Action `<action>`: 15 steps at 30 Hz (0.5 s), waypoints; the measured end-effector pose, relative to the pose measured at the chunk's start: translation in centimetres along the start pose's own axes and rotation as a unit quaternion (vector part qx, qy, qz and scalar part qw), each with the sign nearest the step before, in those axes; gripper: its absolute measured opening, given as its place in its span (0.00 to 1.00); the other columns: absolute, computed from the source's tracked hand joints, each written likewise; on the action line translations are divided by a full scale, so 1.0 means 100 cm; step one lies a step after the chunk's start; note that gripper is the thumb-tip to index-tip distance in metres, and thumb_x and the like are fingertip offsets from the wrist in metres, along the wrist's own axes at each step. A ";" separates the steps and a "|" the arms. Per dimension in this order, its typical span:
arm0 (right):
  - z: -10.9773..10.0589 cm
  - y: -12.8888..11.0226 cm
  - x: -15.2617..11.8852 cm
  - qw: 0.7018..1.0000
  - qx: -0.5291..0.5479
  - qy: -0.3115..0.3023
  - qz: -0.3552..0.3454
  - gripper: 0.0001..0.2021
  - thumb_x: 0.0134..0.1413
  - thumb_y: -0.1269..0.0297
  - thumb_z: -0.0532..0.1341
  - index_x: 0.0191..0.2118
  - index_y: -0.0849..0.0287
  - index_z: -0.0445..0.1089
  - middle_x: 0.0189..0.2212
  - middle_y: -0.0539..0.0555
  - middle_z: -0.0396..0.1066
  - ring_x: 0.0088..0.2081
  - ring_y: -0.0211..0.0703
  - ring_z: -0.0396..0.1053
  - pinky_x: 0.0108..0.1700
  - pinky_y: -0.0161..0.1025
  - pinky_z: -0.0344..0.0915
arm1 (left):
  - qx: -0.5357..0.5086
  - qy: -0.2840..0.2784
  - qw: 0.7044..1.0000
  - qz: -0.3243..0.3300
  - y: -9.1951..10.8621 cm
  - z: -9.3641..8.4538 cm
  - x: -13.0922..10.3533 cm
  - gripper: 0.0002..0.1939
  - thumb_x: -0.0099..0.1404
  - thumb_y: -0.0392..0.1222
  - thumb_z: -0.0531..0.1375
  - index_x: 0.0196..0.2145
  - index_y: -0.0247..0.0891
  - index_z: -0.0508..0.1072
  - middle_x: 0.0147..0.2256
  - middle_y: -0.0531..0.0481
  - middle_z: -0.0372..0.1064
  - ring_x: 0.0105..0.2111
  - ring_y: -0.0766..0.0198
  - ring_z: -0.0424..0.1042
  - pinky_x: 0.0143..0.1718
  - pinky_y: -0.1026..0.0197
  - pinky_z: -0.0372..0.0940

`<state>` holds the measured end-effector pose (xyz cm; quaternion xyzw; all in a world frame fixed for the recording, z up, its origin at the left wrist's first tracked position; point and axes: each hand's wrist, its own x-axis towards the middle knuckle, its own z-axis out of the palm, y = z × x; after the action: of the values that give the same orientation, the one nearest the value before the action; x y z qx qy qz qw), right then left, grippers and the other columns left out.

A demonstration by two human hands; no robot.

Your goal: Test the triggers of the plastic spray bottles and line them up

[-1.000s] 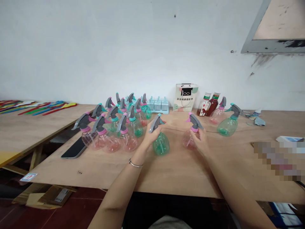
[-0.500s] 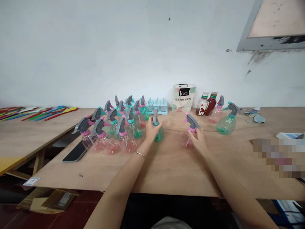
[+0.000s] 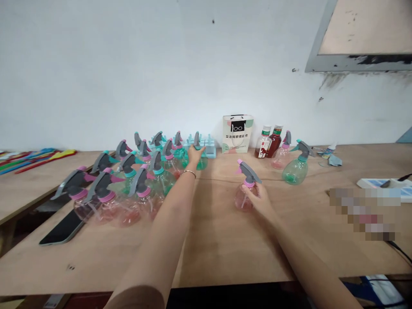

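My left hand [image 3: 195, 155] reaches to the back of the table, its fingers closed around the neck of a green spray bottle [image 3: 202, 163] with a grey trigger head. Nearer to me, my right hand [image 3: 259, 195] grips a pink spray bottle [image 3: 243, 200] by its upper body, just under the pink collar; its pink nozzle points left. To the left of my left arm stand several more pink and green spray bottles [image 3: 107, 210] in close rows. A second green spray bottle [image 3: 294, 172] and a pink one [image 3: 280, 156] stand beyond my right hand.
A paper bag [image 3: 237, 135] and two drink bottles [image 3: 264, 143] stand against the wall, beside a light-blue rack [image 3: 210, 150]. A phone [image 3: 62, 227] lies at the left edge. At the right are a white power strip [image 3: 383, 189] and a pixelated patch.
My left hand has carried the green spray bottle away from me, toward the back by the blue rack. My right hand keeps hold of the pink one. The view has shifted slightly.
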<state>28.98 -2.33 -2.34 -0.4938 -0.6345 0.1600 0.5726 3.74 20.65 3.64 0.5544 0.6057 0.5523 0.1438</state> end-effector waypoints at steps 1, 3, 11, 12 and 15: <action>0.001 0.001 -0.001 1.000 0.010 -0.004 0.006 0.15 0.56 0.49 0.63 0.44 0.53 0.71 0.41 0.55 0.74 0.45 0.52 0.70 0.50 0.53 0.66 | 0.000 0.004 1.000 0.000 -0.002 0.002 0.003 0.19 0.56 0.43 0.69 0.40 0.33 0.69 0.41 0.38 0.74 0.44 0.53 0.72 0.48 0.54 0.63; 0.002 0.001 -0.002 0.999 0.028 -0.016 0.013 0.15 0.55 0.50 0.63 0.43 0.53 0.70 0.42 0.55 0.73 0.47 0.52 0.70 0.52 0.53 0.65 | -0.002 0.011 1.000 0.004 -0.004 0.006 0.009 0.19 0.56 0.44 0.70 0.41 0.33 0.68 0.43 0.39 0.73 0.45 0.54 0.71 0.50 0.55 0.63; -0.013 -0.032 0.009 0.987 0.092 -0.125 0.039 0.30 0.49 0.51 0.68 0.55 0.51 0.59 0.46 0.55 0.69 0.48 0.48 0.71 0.51 0.48 0.70 | -0.027 0.041 0.998 0.033 -0.003 0.012 0.010 0.37 0.51 0.44 0.74 0.53 0.33 0.61 0.50 0.37 0.67 0.52 0.54 0.66 0.57 0.54 0.59; -0.017 -0.038 0.013 0.985 0.090 -0.142 0.049 0.32 0.48 0.51 0.68 0.57 0.51 0.58 0.48 0.56 0.69 0.49 0.48 0.70 0.51 0.48 0.70 | -0.032 0.056 0.997 0.042 -0.001 0.011 0.006 0.41 0.50 0.44 0.74 0.55 0.33 0.59 0.52 0.36 0.65 0.54 0.53 0.65 0.59 0.53 0.57; -0.025 -0.052 0.022 0.976 0.083 -0.193 0.066 0.35 0.49 0.51 0.68 0.60 0.51 0.56 0.52 0.58 0.66 0.52 0.48 0.68 0.51 0.48 0.71 | -0.069 0.132 0.986 0.069 0.008 0.007 -0.020 0.41 0.53 0.48 0.72 0.57 0.33 0.57 0.57 0.33 0.59 0.60 0.50 0.59 0.64 0.50 0.51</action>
<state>29.23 -3.86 3.66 -0.4452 -0.6835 0.3415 0.4668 5.33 19.18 3.17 0.5058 0.5397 0.6702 0.0617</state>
